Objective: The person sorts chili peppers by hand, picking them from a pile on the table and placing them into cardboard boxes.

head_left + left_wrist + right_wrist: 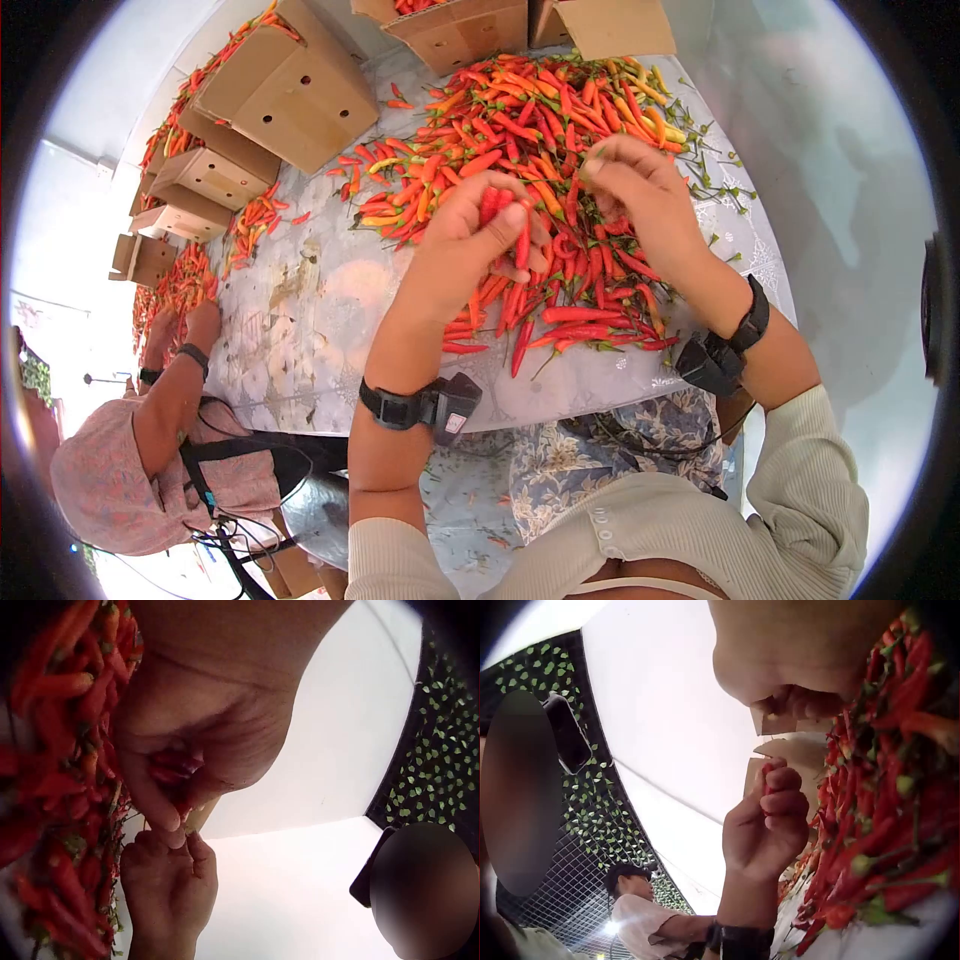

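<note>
A big pile of red and orange chilies [540, 120] covers the far half of the table [300, 320]. My left hand [465, 240] hovers over the pile's near side and grips a small bunch of red chilies [503, 210], which also show in its palm [171, 766] and between its curled fingers [769, 796]. My right hand [635, 190] is just right of it, fingertips pinched on a small green chili stem [596, 160]. In the left wrist view the right hand [169, 885] has its curled fingers almost touching the left hand's fingertips.
Cardboard boxes [290, 90] [460, 25] [610, 25] stand along the table's far and left edges, with more chilies [250, 220] beside them. Loose green stems [720, 175] lie at the right edge. Another person [150, 440] sits at the left, one hand on the table.
</note>
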The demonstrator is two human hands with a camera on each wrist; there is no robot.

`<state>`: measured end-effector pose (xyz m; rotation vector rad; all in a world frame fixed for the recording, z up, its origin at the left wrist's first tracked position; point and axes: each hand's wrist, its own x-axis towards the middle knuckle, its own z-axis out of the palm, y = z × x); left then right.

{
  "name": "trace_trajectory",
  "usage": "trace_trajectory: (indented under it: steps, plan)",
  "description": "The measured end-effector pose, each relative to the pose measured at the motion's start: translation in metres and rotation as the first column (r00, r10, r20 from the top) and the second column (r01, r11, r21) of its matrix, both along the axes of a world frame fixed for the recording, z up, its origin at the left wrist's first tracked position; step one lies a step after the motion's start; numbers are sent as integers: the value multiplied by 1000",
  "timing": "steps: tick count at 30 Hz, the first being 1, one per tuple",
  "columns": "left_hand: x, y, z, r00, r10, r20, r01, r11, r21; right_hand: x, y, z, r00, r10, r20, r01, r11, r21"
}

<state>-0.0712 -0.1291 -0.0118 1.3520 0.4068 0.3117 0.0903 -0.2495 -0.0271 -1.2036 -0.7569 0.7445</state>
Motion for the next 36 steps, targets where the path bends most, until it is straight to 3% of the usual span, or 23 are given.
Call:
trace_trajectory:
  steps: [3, 5, 8, 11, 14, 20, 23, 26, 29, 32, 36]
  plan:
    - [-1, 13, -4, 989, 48, 142, -33, 994, -106, 10, 5, -9, 960, -231, 157, 211, 968, 135]
    - [0, 13, -2, 981, 113, 156, -100, 991, -89, 11, 8, -12, 900, -360, 244, 318, 928, 196]
    - [0, 18, -4, 973, 160, 165, -153, 987, -52, -6, 0, 0, 758, -297, 581, 269, 953, 136]
    - [-2, 24, -6, 976, 161, 149, -153, 986, -59, -18, 0, -5, 545, 80, 835, -172, 985, 17]
    - [-2, 22, -4, 973, 194, 128, -186, 980, -69, -35, 5, -19, 212, 18, 977, -247, 968, 36]
    - [-3, 22, -4, 965, 238, 114, -233, 971, -61, -31, 3, -14, 247, 187, 951, -210, 968, -136]
    - [-2, 23, -4, 962, 244, 123, -240, 970, -43, -32, 2, -10, 241, 200, 950, -157, 974, -166]
    - [-1, 21, -3, 955, 268, 127, -266, 964, -28, -34, 6, -16, 136, 58, 989, -215, 976, -28]
    - [-1, 21, -3, 953, 273, 130, -274, 962, -12, -45, 2, -15, 131, 73, 989, -249, 968, -39]
    - [-2, 20, -1, 951, 281, 128, -283, 959, -5, -46, 4, -19, 94, 113, 989, -175, 980, -95]
    - [-2, 23, -2, 953, 271, 135, -272, 962, -17, -39, 8, -22, 348, 42, 937, -199, 980, 30]
